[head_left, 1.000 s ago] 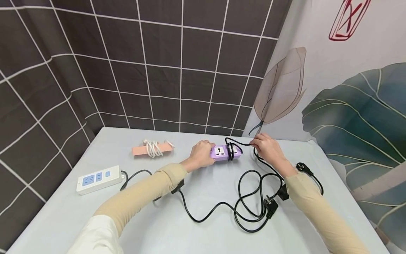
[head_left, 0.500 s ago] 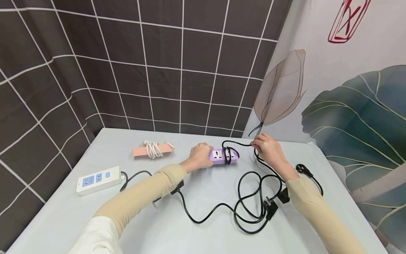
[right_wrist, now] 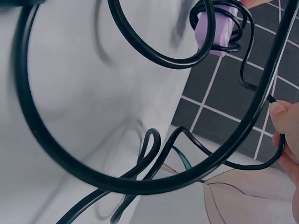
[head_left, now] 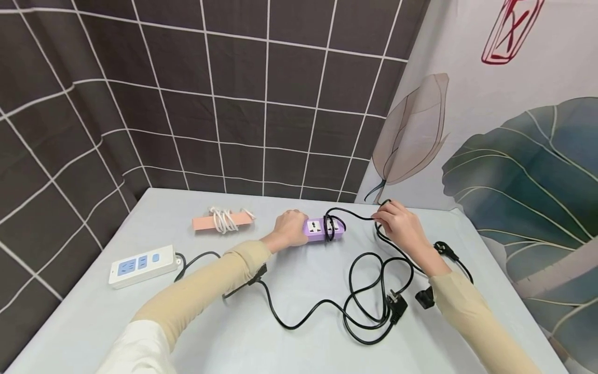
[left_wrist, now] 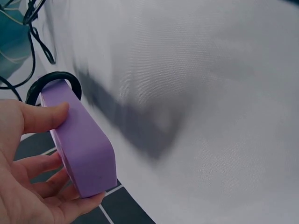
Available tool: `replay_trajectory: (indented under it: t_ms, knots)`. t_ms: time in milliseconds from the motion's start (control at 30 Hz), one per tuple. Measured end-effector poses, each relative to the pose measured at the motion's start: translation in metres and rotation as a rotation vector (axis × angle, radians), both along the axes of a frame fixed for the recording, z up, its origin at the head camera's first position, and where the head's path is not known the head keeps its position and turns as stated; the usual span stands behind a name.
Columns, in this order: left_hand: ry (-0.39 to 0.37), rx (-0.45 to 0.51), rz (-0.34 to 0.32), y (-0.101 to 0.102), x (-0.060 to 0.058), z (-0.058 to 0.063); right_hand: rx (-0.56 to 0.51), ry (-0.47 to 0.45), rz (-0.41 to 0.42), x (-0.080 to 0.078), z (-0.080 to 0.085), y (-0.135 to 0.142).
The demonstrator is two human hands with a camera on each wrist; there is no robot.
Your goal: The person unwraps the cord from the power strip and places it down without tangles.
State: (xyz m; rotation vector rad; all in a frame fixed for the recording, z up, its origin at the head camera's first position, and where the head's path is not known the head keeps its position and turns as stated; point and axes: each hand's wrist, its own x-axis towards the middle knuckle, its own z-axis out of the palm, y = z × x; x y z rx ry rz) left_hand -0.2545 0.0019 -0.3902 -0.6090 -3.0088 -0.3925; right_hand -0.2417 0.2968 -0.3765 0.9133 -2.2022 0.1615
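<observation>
A purple power strip with white sockets is held up near the table's back edge. My left hand grips its left end; in the left wrist view, thumb and fingers lie on either side of the purple strip. A black cord is wound in several turns round the strip's right end. From there it runs to my right hand, which pinches it between thumb and fingertips. The right wrist view shows the cord looping at the right hand. More of it hangs down onto the table.
A black plug lies among loose cord coils at front centre-right. Another plug and a black block lie near my right forearm. A white power strip sits at left; an orange strip wrapped in white cord lies behind.
The purple strip and my left hand have shifted slightly left. My right hand has moved slightly right, still pinching the cord. The black block near the right sleeve has shifted right and toward me.
</observation>
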Motion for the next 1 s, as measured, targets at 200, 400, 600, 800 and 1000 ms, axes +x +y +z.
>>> replay_trajectory:
  t_ms: [200, 400, 600, 800, 1000]
  knots:
    - [0.001, 0.007, 0.001, -0.003, -0.002, 0.0, 0.001, 0.02, 0.018, 0.008, 0.0, 0.004]
    - [0.009, 0.012, 0.013, -0.005, -0.004, -0.001, -0.008, 0.029, 0.043, 0.018, 0.004, 0.007]
    - [0.032, 0.042, 0.018, -0.009, -0.004, -0.001, 0.002, 0.056, 0.076, 0.03, 0.006, 0.009]
    - [0.053, 0.059, 0.037, -0.011, -0.003, 0.0, 0.009, 0.051, 0.096, 0.042, 0.006, 0.014]
    - [0.053, 0.07, 0.056, -0.012, -0.003, 0.002, 0.036, 0.037, 0.088, 0.051, 0.005, 0.02]
